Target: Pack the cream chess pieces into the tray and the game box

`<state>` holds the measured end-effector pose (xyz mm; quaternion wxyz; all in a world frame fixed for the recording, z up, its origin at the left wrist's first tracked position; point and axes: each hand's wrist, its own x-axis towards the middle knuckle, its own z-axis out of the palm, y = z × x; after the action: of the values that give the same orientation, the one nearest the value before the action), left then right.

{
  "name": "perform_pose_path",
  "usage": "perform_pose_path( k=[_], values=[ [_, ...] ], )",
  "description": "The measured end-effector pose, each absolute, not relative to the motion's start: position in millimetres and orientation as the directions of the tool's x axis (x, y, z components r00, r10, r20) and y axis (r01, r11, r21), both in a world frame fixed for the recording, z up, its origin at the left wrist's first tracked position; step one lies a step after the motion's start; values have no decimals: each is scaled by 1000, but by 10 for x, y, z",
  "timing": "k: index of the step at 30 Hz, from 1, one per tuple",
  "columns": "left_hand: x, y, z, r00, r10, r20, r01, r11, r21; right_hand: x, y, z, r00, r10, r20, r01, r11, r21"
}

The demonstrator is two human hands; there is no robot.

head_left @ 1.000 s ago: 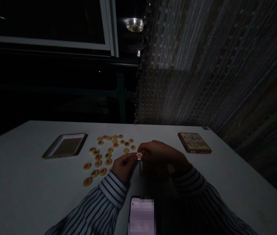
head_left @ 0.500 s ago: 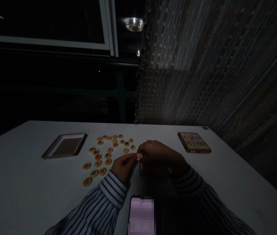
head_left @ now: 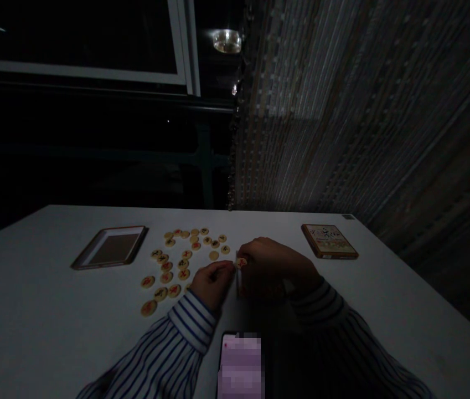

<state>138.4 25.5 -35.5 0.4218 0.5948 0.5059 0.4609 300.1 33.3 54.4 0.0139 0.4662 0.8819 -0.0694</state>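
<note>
Several round pale game discs [head_left: 182, 261] with red or black marks lie scattered on a white table [head_left: 44, 310]. My right hand [head_left: 274, 263] pinches one disc with a red mark [head_left: 241, 262] at its fingertips, just above the table. My left hand [head_left: 212, 284] sits curled right beside it, its fingertips close to a thin upright pale piece [head_left: 237, 284] between the two hands; whether it grips anything is hidden in the dim light. Both arms wear striped sleeves.
An open shallow box tray [head_left: 110, 247] lies at the left of the discs. A box lid with a printed picture [head_left: 329, 241] lies at the right. A lit phone [head_left: 241, 366] rests near the table's front edge. A woven blind hangs behind.
The red-marked disc has passed from between both hands' fingertips to my right hand alone, moving slightly right and up. My left hand has drawn back a little and lowered.
</note>
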Motion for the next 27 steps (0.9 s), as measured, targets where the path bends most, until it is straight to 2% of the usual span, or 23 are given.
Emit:
perform_pose_path(
  k=[3,7,13,18,27],
  values=[
    [1374,251,-382,139,977,160,381,-202,902,3026,329,526,-521,844,-128,853,508,-121],
    [1382,230,-392,199,960,197,475,-271,837,3015,322,484,-502,851,-153,865,492,-100],
    [1380,208,-395,224,951,214,534,-304,789,2995,318,401,-484,859,-167,874,483,-48],
    [1383,184,-331,248,947,202,555,-310,772,2976,287,393,-477,865,-153,879,474,-57],
    [1392,207,-368,239,948,210,570,-312,760,2987,332,377,-492,844,-214,870,486,-86]
  ],
)
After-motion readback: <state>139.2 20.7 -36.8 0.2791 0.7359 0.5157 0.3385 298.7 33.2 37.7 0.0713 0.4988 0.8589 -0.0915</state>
